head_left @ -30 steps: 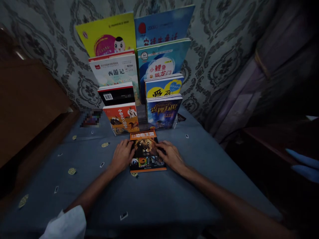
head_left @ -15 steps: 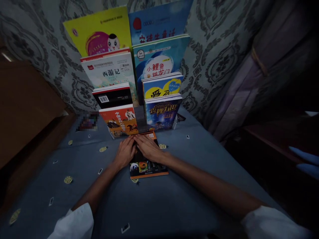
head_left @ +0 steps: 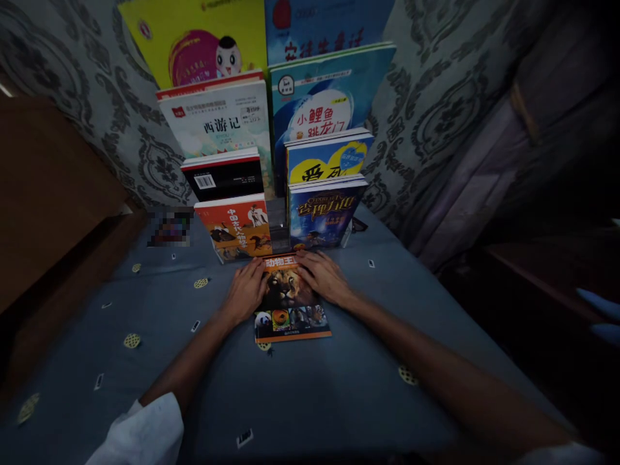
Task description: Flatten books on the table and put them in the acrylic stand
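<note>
A book with a lion on its dark cover (head_left: 289,294) lies face up on the blue cloth, with small animal pictures and an orange strip along its near edge. My left hand (head_left: 247,289) rests flat over its upper left edge, fingers stretched out. On its upper right side lies my right hand (head_left: 323,276), also open, fingers extended on the cover. Just beyond the fingertips stand an orange book (head_left: 235,227) on the left and a dark blue book (head_left: 325,213) on the right, both upright.
Several more books stand in tiers behind, including a white book (head_left: 219,119), a teal book (head_left: 334,90) and a yellow book (head_left: 159,45). Patterned wallpaper (head_left: 426,90) rises at the back. A brown wooden panel (head_left: 48,187) is at left, a curtain (head_left: 465,181) at right.
My right hand has slid right across the cover, away from my left hand, uncovering the lion and title. My left hand stays near the left edge. The view has shifted slightly.
</note>
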Action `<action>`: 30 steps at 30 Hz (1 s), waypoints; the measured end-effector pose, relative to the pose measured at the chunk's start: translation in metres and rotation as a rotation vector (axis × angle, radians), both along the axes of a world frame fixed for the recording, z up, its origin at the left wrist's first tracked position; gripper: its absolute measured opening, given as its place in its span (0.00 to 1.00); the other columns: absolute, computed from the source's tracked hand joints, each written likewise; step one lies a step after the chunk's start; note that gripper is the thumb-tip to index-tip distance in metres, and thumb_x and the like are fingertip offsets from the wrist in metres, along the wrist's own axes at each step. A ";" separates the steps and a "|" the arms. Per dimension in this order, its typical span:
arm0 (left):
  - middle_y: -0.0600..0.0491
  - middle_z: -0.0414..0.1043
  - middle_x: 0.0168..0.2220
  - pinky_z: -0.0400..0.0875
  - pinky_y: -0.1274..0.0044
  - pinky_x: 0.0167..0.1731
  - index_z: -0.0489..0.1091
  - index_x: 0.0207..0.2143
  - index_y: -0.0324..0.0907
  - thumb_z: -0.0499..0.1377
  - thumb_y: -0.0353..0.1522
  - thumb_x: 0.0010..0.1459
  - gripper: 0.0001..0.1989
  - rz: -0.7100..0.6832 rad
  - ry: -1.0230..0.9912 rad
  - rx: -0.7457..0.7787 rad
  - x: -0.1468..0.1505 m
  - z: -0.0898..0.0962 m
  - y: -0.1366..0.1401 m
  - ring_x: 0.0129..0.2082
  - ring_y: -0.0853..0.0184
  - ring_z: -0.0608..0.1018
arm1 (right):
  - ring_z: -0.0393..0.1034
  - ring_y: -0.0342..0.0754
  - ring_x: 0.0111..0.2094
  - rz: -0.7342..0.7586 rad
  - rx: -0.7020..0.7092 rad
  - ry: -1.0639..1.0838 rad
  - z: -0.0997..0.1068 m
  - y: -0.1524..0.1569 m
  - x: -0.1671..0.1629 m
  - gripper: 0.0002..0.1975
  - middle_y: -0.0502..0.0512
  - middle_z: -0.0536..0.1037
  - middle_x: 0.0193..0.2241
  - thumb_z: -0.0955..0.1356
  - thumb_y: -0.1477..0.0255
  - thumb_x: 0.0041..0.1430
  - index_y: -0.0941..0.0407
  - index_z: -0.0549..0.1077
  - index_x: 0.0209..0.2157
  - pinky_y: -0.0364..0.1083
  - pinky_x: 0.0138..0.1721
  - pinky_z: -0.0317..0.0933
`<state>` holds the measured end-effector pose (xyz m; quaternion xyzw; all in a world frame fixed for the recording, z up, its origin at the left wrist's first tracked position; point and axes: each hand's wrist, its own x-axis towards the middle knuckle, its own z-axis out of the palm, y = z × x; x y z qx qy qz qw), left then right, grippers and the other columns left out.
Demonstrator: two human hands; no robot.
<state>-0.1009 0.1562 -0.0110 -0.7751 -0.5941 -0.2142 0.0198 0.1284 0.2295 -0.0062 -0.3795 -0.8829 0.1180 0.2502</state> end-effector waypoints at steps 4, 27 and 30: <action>0.40 0.65 0.63 0.63 0.62 0.59 0.63 0.59 0.38 0.49 0.31 0.67 0.20 -0.005 0.001 -0.008 -0.001 -0.001 0.000 0.63 0.56 0.67 | 0.67 0.55 0.60 0.027 -0.036 0.070 -0.006 0.007 0.007 0.18 0.62 0.75 0.58 0.62 0.71 0.67 0.56 0.74 0.54 0.59 0.62 0.57; 0.42 0.70 0.60 0.64 0.64 0.60 0.67 0.58 0.37 0.50 0.27 0.64 0.22 -0.249 0.086 -0.043 0.037 0.021 0.030 0.59 0.57 0.71 | 0.72 0.52 0.56 0.067 -0.218 0.349 -0.006 0.019 0.014 0.23 0.60 0.77 0.54 0.56 0.64 0.71 0.57 0.70 0.59 0.53 0.57 0.65; 0.44 0.69 0.60 0.64 0.64 0.60 0.67 0.59 0.38 0.49 0.30 0.66 0.21 -0.305 0.105 -0.028 0.049 0.019 0.037 0.60 0.58 0.70 | 0.73 0.52 0.55 0.065 -0.213 0.359 -0.007 0.020 0.013 0.23 0.59 0.78 0.54 0.56 0.62 0.72 0.55 0.71 0.58 0.53 0.57 0.65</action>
